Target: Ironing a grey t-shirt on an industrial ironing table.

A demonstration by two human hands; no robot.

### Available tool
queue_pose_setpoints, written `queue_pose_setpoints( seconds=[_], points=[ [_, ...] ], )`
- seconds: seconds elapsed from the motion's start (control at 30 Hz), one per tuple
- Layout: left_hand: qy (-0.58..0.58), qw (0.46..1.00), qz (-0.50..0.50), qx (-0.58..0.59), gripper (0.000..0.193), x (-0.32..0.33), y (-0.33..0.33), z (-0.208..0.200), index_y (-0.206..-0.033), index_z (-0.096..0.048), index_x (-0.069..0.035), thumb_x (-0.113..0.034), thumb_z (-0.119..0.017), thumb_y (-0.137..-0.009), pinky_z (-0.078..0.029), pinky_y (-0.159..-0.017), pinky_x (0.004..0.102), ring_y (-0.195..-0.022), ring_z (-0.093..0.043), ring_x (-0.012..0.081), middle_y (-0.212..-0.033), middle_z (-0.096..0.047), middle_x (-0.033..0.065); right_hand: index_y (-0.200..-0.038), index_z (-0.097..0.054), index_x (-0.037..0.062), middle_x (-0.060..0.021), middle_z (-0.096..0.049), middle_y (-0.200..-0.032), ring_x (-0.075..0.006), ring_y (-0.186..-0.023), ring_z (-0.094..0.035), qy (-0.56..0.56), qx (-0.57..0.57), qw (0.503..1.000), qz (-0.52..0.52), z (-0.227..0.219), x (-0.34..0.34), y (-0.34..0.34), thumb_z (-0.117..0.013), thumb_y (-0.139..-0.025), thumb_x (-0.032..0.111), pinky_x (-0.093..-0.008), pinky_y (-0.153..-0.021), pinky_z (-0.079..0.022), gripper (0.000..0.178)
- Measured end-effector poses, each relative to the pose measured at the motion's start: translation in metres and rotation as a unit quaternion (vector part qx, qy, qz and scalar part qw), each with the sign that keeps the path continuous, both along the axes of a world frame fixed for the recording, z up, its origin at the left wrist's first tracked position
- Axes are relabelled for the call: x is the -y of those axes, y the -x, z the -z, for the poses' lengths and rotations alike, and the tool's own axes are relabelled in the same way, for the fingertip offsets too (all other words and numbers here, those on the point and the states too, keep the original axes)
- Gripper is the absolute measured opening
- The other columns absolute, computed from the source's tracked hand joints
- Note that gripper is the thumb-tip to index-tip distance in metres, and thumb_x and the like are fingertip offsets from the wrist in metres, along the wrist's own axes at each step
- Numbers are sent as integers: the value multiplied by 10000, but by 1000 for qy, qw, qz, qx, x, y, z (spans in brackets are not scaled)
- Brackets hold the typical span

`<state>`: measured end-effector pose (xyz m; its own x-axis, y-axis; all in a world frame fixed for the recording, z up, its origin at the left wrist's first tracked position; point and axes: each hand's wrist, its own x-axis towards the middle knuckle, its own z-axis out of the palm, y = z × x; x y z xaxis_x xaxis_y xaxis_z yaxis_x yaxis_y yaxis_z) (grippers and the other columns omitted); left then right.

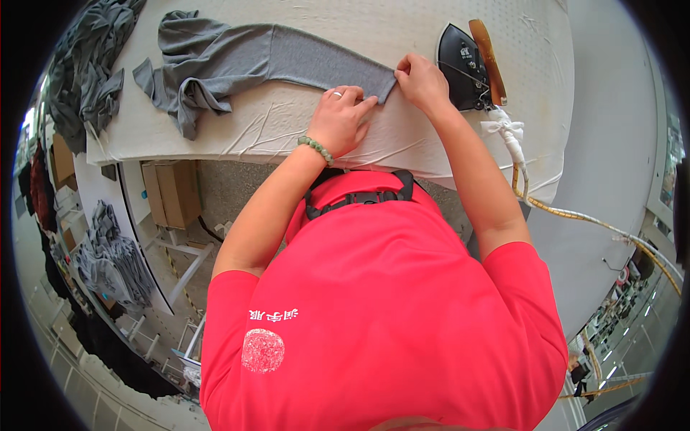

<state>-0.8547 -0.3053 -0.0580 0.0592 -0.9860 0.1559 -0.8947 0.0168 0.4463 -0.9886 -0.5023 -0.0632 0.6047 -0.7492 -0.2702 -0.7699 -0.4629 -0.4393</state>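
A grey knit garment (223, 61) lies on the pale cloth-covered ironing table, its sleeve (323, 61) stretched flat toward the right and its body bunched at the left. My right hand (425, 80) pinches the far corner of the sleeve's cuff end. Along the near edge of the sleeve rests my left hand (338, 118), fingertips on the fabric and thumb held apart below the edge. Just right of my right hand stands a black iron (460, 68), with a brown handle (488, 61) along its right side.
More grey garments (86, 65) are heaped at the table's far left. A white-and-yellow hose and cord (568, 213) run from the iron off the right edge. Below the left side are a cardboard box (169, 194) and a stack of grey garments (115, 262).
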Motion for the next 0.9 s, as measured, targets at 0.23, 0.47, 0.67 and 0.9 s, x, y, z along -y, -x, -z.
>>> queue_pose_setpoints(
  seconds=[0.23, 0.47, 0.67, 0.9],
  points=[
    [-4, 1000, -7, -8, 516, -3, 2, 0, -1313, -695, -155, -180, -782, -805, -455, -1071, 449, -1208, -589, 289, -1231, -620, 98, -1158, -691, 84, -113, -710, -1182, -331, -1091, -691, 169, 111, 974, -103, -22, 4, 6, -717, -922, 204, -444, -919, -561, 266],
    [35, 999, -23, -5, 513, -10, 4, 11, -1311, -694, -156, -182, -781, -807, -451, -1087, 450, -1234, -578, 294, -1243, -606, 103, -1278, -676, 60, -138, -698, -1218, -346, -1172, -651, 404, 142, 903, -18, -71, 64, 53, -721, -927, 234, -439, -994, -534, 393],
    [19, 1000, 1, -1, 508, -11, 0, 13, -1308, -694, -159, -196, -786, -810, -441, -1104, 452, -1259, -564, 305, -1249, -600, 105, -1279, -658, -8, -204, -752, -1070, -423, -1037, -707, 59, -19, 984, 168, -66, 72, 70, -746, -915, 381, -498, -928, -560, 541],
    [12, 1000, 8, -2, 519, -10, -2, 12, -1311, -687, -156, -205, -789, -804, -432, -1111, 457, -1268, -557, 307, -1254, -599, 105, -1164, -717, -30, -212, -755, -928, -351, -815, -740, -56, -135, 988, 50, -90, 47, 48, -737, -938, 367, -429, -775, -565, 458]
  ],
)
